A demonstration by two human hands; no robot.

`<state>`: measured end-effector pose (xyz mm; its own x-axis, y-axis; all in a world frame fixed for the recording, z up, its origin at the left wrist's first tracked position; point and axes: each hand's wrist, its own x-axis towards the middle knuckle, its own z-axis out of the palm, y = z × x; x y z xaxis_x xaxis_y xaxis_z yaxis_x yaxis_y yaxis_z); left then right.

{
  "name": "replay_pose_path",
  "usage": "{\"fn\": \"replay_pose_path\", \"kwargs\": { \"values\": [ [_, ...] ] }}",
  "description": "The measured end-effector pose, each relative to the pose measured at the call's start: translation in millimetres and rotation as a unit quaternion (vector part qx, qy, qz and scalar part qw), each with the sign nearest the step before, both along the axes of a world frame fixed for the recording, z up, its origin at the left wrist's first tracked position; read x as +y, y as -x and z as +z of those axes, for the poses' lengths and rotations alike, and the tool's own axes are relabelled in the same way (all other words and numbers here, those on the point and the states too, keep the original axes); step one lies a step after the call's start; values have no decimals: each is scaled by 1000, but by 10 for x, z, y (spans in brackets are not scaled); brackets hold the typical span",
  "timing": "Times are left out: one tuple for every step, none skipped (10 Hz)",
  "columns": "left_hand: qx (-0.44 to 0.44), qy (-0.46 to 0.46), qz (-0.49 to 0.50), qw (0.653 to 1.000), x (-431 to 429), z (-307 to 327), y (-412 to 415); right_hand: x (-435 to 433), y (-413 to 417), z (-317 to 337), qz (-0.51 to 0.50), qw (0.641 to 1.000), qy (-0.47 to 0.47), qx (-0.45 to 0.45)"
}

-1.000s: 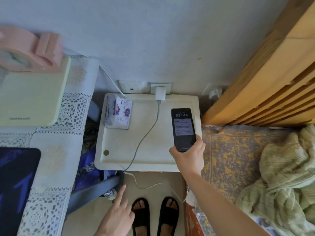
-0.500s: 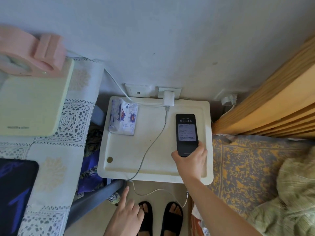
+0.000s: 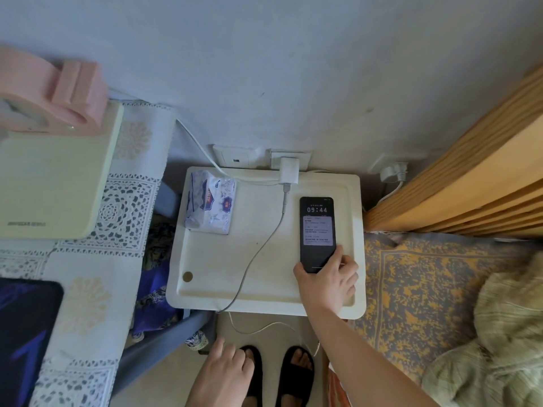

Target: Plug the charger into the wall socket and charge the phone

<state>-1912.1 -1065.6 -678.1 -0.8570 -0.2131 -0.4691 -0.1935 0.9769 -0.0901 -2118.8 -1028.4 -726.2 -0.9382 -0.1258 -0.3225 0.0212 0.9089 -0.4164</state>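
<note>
While our right hand [image 3: 327,279] keeps its fingers on the phone [image 3: 317,234], the grip has changed: half a second back the hand wrapped the phone's lower end, now the fingers are spread, thumb on the left edge and index on the right edge, with the phone flat on the white tray table [image 3: 223,259], screen lit, reading 09:44. Whether it's pinched or just steadied, we can't tell from this angle. Charger [image 3: 289,171] sits in the wall socket [image 3: 276,158], straight beyond the right hand, same as before. Its cable [image 3: 258,248] runs down the tray left of the phone, drops off the near edge and loops between our two hands; the end near the right forearm is not visibly joined to the phone. Left hand [image 3: 224,377] hangs low beside the sandalled feet [image 3: 276,374], holding nothing; the index finger that pointed up earlier has relaxed, fingers loosely curled now. Tissue pack [image 3: 210,205] lies beyond the left hand, far-left on the tray, unmoved.
</note>
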Motion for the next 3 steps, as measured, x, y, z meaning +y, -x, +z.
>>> {"fn": "replay_pose_path", "kwargs": {
  "values": [
    [-26,-25,18,999,18,30,78,9,11,-1,8,999,-23,-22],
    [-91,-111,61,988,-25,141,162,22,35,127,14,998,-27,-54],
    [-65,-108,47,991,-98,275,252,135,58,270,56,998,-27,-23]
  ]
}}
